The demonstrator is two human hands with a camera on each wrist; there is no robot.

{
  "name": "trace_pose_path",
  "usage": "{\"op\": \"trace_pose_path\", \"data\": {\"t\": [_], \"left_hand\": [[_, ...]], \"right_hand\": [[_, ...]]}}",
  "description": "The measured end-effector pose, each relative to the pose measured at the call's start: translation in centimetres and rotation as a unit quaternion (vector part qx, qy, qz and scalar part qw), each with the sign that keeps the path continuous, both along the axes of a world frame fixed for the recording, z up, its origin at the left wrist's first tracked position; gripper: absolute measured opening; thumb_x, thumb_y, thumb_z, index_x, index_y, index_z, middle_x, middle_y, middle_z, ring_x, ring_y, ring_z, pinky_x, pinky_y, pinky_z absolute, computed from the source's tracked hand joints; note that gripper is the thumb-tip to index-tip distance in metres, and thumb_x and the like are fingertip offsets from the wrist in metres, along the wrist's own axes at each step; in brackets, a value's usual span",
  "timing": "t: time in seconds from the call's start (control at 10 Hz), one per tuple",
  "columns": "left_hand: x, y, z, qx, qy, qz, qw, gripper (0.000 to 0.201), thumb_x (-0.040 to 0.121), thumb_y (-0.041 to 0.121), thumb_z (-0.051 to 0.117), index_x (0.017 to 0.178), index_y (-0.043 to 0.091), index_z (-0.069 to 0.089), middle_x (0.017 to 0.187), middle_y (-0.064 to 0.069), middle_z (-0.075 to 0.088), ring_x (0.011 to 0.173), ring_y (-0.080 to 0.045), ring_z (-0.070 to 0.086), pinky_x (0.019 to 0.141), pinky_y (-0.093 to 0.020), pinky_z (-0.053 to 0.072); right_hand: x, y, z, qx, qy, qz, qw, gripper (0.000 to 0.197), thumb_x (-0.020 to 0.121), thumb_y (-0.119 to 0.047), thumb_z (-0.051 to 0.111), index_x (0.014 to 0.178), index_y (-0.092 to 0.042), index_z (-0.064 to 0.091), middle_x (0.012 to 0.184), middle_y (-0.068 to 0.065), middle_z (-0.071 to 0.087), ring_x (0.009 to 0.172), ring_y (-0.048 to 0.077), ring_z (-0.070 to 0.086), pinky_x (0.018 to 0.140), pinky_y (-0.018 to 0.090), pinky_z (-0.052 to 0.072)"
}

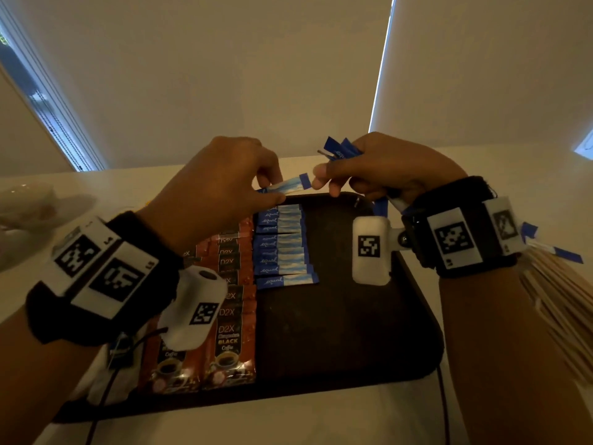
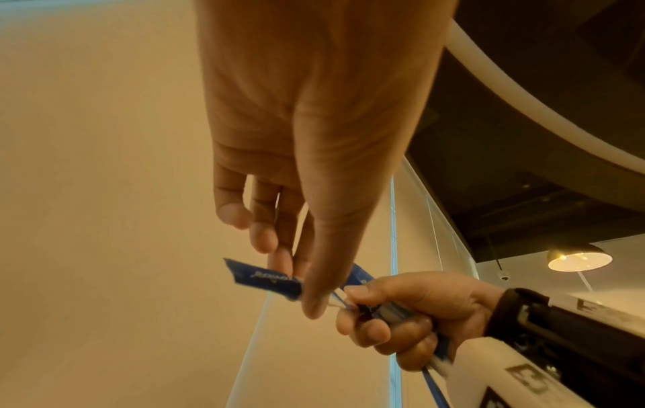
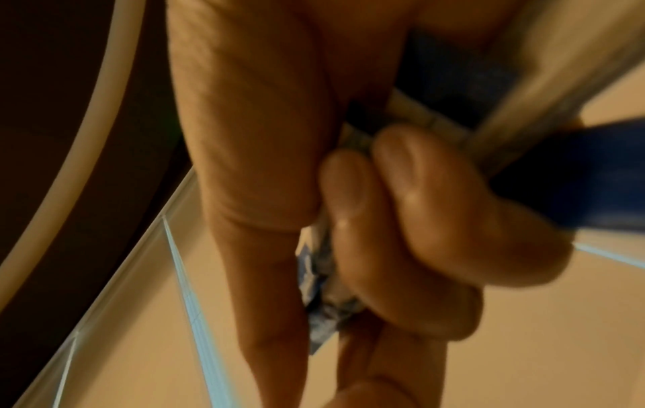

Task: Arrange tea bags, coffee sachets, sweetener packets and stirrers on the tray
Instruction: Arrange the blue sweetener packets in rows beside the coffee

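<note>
Dark brown, the rectangular tray (image 1: 353, 332), lying on a white table (image 1: 288, 422). Along its left part, two columns of red-brown coffee sachets (image 1: 229, 345), overlapped like shingles, long axes running left to right. Just right of them, a column of blue-and-white sweetener packets (image 1: 284, 252), each lying crosswise, dark blue end to the left, pale end to the right. Off the tray's right edge, a fanned bundle of pale wooden stirrers (image 1: 558, 303) on the table. Farther back, above the tray's far rim, a single blue-and-white sweetener stick (image 1: 288, 185) pinched between thumb and fingertips of the left hand (image 1: 221, 191), long axis near level, one end toward the right hand (image 1: 385, 171). Curled round a bunch of blue sweetener sticks (image 1: 340, 147), the right fingers, blue ends poking out above the fist and below it.
</note>
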State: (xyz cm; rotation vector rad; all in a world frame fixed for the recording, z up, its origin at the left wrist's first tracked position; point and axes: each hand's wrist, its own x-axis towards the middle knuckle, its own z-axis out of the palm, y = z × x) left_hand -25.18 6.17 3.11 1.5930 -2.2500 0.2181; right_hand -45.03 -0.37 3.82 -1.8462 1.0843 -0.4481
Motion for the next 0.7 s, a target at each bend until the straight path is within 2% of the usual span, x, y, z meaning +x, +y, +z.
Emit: {"op": "trace_pose_path", "data": {"t": [0.1, 0.2, 0.3, 0.4, 0.6, 0.7], "left_hand": [[-0.2, 0.3, -1.3, 0.062, -0.031, -0.008, 0.998, 0.023, 0.079, 0.034, 0.069, 0.096, 0.018, 0.067, 0.078, 0.016, 0.045, 0.067, 0.002, 0.042, 0.062, -0.012, 0.031], [-1.5, 0.9, -3.9, 0.176, -0.129, -0.036, 0.975, 0.026, 0.085, 0.043, 0.060, 0.105, 0.025, 0.061, 0.090, 0.014, 0.050, 0.078, 0.000, 0.046, 0.062, -0.011, 0.032], [-2.3, 1.4, -6.0, 0.234, -0.186, -0.051, 0.953, 0.027, 0.088, 0.048, 0.054, 0.107, 0.029, 0.055, 0.104, 0.011, 0.053, 0.091, -0.002, 0.047, 0.071, -0.013, 0.037], [-2.7, 1.7, -6.8, 0.258, -0.199, -0.055, 0.944, 0.027, 0.088, 0.048, 0.055, 0.107, 0.028, 0.055, 0.107, 0.009, 0.053, 0.091, -0.004, 0.048, 0.074, -0.018, 0.037], [-3.3, 1.3, -7.0, 0.267, -0.216, -0.052, 0.938, 0.032, 0.087, 0.047, 0.058, 0.106, 0.022, 0.054, 0.098, 0.008, 0.045, 0.086, -0.005, 0.041, 0.073, -0.019, 0.036], [-3.6, 1.4, -6.9, 0.263, -0.207, -0.060, 0.940, 0.027, 0.088, 0.043, 0.057, 0.103, 0.020, 0.054, 0.096, 0.009, 0.042, 0.089, -0.005, 0.045, 0.072, -0.018, 0.034]], "right_hand": [[-1.5, -0.6, 0.2, 0.000, -0.015, -0.039, 0.999, 0.026, 0.088, -0.032, 0.060, 0.092, -0.009, 0.070, 0.072, 0.000, 0.065, 0.036, 0.003, 0.034, 0.036, 0.012, 0.028], [-2.5, -0.8, 0.5, -0.004, -0.050, -0.070, 0.996, 0.026, 0.088, -0.034, 0.061, 0.089, -0.010, 0.070, 0.066, -0.003, 0.064, 0.036, 0.003, 0.032, 0.035, 0.012, 0.027], [-2.8, -0.7, 0.7, -0.008, -0.073, -0.080, 0.994, 0.027, 0.088, -0.034, 0.061, 0.090, -0.009, 0.070, 0.064, -0.004, 0.064, 0.036, 0.003, 0.031, 0.035, 0.012, 0.027], [-2.8, -0.6, 0.8, -0.012, -0.078, -0.077, 0.994, 0.028, 0.089, -0.034, 0.060, 0.091, -0.008, 0.070, 0.066, -0.003, 0.063, 0.036, 0.004, 0.031, 0.036, 0.012, 0.027], [-2.8, -0.7, 0.8, -0.008, -0.084, -0.072, 0.994, 0.026, 0.089, -0.034, 0.060, 0.089, -0.010, 0.070, 0.066, -0.003, 0.064, 0.035, 0.004, 0.032, 0.036, 0.012, 0.027], [-2.9, -0.8, 0.8, -0.007, -0.086, -0.072, 0.994, 0.026, 0.089, -0.034, 0.060, 0.089, -0.010, 0.069, 0.066, -0.004, 0.064, 0.035, 0.004, 0.032, 0.036, 0.012, 0.027]]}}
